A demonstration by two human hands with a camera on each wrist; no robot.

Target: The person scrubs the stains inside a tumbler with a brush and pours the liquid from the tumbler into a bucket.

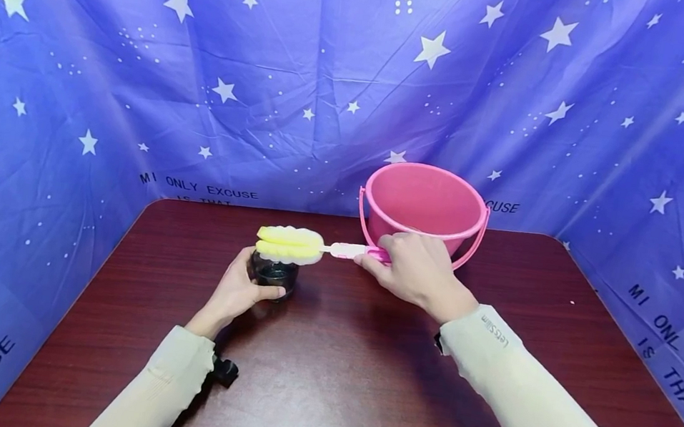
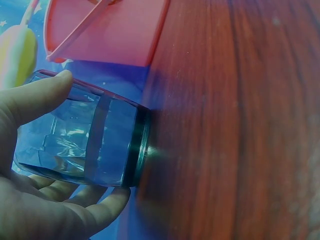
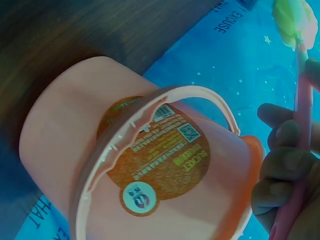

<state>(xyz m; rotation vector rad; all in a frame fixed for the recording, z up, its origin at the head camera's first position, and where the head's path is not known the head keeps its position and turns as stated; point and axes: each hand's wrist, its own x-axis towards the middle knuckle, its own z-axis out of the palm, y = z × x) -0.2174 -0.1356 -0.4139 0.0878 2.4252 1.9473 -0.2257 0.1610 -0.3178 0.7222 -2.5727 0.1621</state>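
My left hand [image 1: 237,291] grips a dark, see-through glass jar [image 1: 274,273] on the table; in the left wrist view the thumb lies on one side of the jar [image 2: 95,132] and the fingers on the other. My right hand [image 1: 415,270] holds the pink and white handle [image 1: 350,251] of a brush, its fingers curled round it in the right wrist view. The brush's yellow and white sponge head [image 1: 290,245] points left, over the jar's top, partly hiding it. Whether the head touches the jar I cannot tell.
A pink bucket [image 1: 424,203] stands at the back of the dark red table [image 1: 305,396], just behind my right hand, its handle hanging down. A blue curtain with white stars [image 1: 310,58] surrounds the table at the back and sides.
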